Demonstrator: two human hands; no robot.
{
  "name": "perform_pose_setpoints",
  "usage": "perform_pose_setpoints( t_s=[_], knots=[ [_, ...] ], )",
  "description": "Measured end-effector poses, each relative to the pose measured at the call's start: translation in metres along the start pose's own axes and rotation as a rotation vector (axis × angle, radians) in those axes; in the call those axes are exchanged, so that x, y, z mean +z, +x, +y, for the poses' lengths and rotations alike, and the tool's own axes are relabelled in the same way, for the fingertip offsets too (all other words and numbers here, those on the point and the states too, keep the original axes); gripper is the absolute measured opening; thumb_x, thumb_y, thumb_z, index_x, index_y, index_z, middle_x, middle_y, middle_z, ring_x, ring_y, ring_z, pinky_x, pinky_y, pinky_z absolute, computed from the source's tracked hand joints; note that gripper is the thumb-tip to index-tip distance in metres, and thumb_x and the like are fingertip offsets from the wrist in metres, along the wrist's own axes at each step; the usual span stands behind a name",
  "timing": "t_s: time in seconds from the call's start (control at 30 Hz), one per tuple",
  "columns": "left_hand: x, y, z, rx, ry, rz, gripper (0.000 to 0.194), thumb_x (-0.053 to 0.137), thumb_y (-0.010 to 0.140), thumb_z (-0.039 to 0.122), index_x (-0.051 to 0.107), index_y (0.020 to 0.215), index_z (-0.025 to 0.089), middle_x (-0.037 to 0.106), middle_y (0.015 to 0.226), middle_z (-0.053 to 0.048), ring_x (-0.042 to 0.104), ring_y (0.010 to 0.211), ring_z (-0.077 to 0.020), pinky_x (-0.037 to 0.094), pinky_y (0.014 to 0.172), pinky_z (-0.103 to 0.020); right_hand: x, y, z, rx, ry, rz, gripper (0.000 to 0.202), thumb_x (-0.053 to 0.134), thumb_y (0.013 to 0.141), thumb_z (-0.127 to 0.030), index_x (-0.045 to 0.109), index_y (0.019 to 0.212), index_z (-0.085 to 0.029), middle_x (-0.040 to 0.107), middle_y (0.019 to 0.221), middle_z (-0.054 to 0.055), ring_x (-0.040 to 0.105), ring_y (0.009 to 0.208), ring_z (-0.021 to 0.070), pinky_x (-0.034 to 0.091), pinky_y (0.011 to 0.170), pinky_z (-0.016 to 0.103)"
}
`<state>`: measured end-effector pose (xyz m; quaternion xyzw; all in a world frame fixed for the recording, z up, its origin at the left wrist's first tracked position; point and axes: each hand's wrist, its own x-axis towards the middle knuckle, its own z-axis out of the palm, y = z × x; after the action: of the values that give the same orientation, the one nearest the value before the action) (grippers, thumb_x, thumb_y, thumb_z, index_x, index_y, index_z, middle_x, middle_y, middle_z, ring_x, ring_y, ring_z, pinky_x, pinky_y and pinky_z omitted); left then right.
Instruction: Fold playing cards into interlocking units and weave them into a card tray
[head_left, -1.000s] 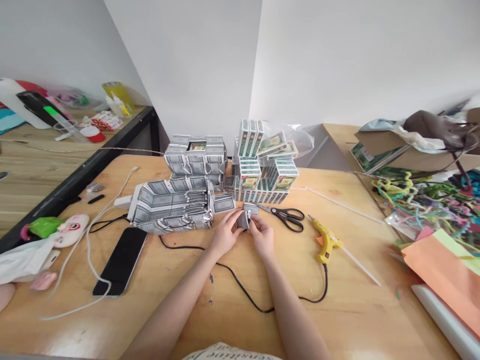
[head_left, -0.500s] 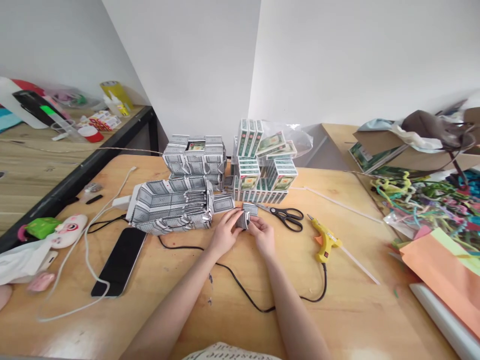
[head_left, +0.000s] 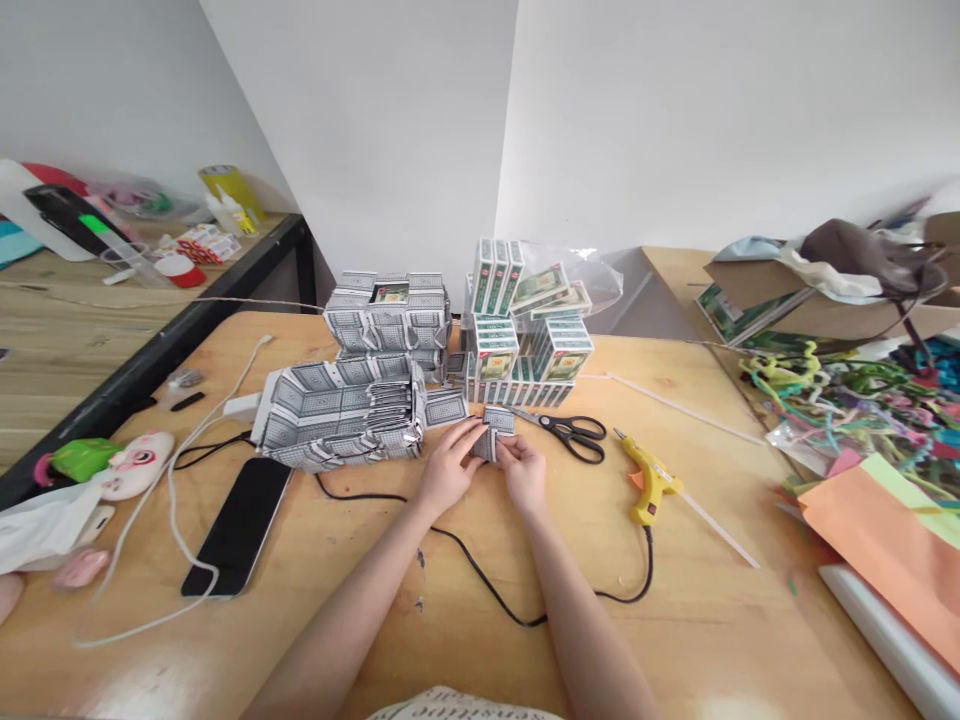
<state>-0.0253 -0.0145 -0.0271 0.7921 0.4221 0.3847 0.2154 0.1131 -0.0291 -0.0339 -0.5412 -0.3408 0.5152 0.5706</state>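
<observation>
Between both hands is a grey-patterned playing card (head_left: pixel 486 444), gripped at its two sides. My left hand (head_left: pixel 450 465) pinches its left edge, and my right hand (head_left: pixel 523 468) pinches the right edge; whether it is one card or more I cannot tell. Just behind the fingers another card (head_left: pixel 499 419) lies on the table, and to its left are more loose cards (head_left: pixel 447 406). A tray-like shape built of folded cards (head_left: pixel 322 400) stands left of my hands, with a taller card block (head_left: pixel 390 320) behind it. Black-handled scissors (head_left: pixel 574 435) lie right of my right hand.
Boxed card decks (head_left: pixel 521 350) are stacked at the back. A yellow glue gun (head_left: pixel 651 480) lies on the right, its black cord running under my forearms. A phone (head_left: pixel 238 525) and a white cable lie left. Pipe cleaners (head_left: pixel 847 400) and coloured paper (head_left: pixel 885 530) are at far right.
The held card has turned from a bent, tilted pose so more of its patterned face shows. Both hands stay in nearly the same place.
</observation>
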Motion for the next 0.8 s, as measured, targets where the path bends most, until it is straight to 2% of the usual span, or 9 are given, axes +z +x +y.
perform_pose_setpoints(
  t_s=[0.1, 0.23, 0.37, 0.57, 0.67, 0.8],
  knots=[
    [0.0, 0.001, 0.0, -0.004, 0.02, 0.012, 0.055, 0.053, 0.075, 0.009, 0.041, 0.126, 0.026, 0.048, 0.124, -0.006, 0.043, 0.117, -0.0219, 0.038, 0.098, -0.044, -0.002, -0.001, -0.002, -0.033, -0.014, -0.041, 0.023, 0.06, 0.068, -0.036, 0.063, 0.082, -0.018, 0.069, 0.08, 0.004, 0.064, 0.075, 0.021, 0.051, 0.072, 0.036],
    [0.0, -0.001, -0.002, -0.02, 0.039, 0.035, 0.057, 0.056, 0.073, 0.01, 0.041, 0.126, 0.027, 0.048, 0.123, -0.007, 0.044, 0.115, -0.0227, 0.039, 0.097, -0.045, -0.001, -0.004, -0.005, -0.065, 0.017, -0.159, 0.03, 0.065, 0.065, -0.03, 0.062, 0.092, -0.019, 0.067, 0.096, 0.005, 0.062, 0.092, 0.0236, 0.047, 0.085, 0.04],
    [0.001, -0.002, -0.005, 0.011, 0.05, 0.045, 0.058, 0.058, 0.072, 0.01, 0.042, 0.126, 0.027, 0.048, 0.123, -0.007, 0.044, 0.115, -0.0231, 0.039, 0.097, -0.045, 0.0, -0.007, -0.004, -0.064, 0.029, -0.212, 0.029, 0.064, 0.066, -0.027, 0.06, 0.094, -0.02, 0.067, 0.095, 0.005, 0.063, 0.091, 0.0223, 0.045, 0.088, 0.041],
    [0.002, -0.002, -0.005, 0.075, 0.055, 0.017, 0.052, 0.057, 0.074, 0.013, 0.045, 0.123, 0.027, 0.048, 0.123, -0.007, 0.044, 0.114, -0.0241, 0.041, 0.093, -0.046, -0.005, -0.007, -0.003, -0.062, -0.014, -0.18, 0.018, 0.061, 0.066, -0.022, 0.062, 0.083, -0.019, 0.068, 0.082, 0.004, 0.064, 0.08, 0.0211, 0.049, 0.077, 0.036],
    [-0.001, -0.002, -0.001, 0.089, 0.051, -0.017, 0.051, 0.059, 0.074, 0.017, 0.046, 0.123, 0.027, 0.049, 0.121, -0.008, 0.043, 0.113, -0.0243, 0.041, 0.092, -0.045, -0.006, -0.005, -0.005, -0.065, -0.036, -0.16, 0.017, 0.061, 0.067, -0.025, 0.061, 0.083, -0.019, 0.067, 0.079, 0.003, 0.063, 0.072, 0.0192, 0.049, 0.07, 0.032],
    [-0.005, 0.0, 0.007, 0.05, -0.014, -0.116, 0.057, 0.064, 0.071, 0.024, 0.043, 0.123, 0.027, 0.048, 0.122, -0.007, 0.043, 0.113, -0.024, 0.038, 0.095, -0.044, -0.005, -0.003, -0.006, -0.107, -0.175, -0.145, 0.02, 0.058, 0.072, -0.033, 0.062, 0.084, -0.018, 0.064, 0.075, 0.002, 0.057, 0.067, 0.0172, 0.045, 0.063, 0.028]
  ],
)
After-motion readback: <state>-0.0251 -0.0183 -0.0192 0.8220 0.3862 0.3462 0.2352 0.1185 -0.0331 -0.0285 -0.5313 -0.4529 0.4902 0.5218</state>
